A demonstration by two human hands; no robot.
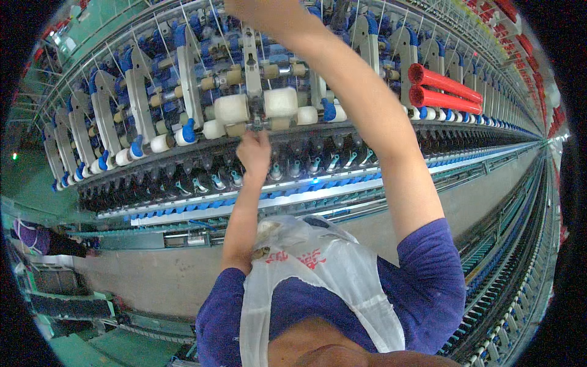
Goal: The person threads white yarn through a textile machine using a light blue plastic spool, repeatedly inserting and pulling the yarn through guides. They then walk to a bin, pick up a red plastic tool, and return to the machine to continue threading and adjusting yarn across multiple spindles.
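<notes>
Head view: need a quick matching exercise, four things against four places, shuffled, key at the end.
Things
1. Left hand
2. Right hand
3. Two long red hollow tubes
4. Sheer white apron

Places
A. At the picture's top edge
B. Over a purple short-sleeved shirt
C. Just below two thick white cylindrical rollers
D. Side by side, upper right

Pairs: 1-C, 2-A, 3-D, 4-B
</notes>
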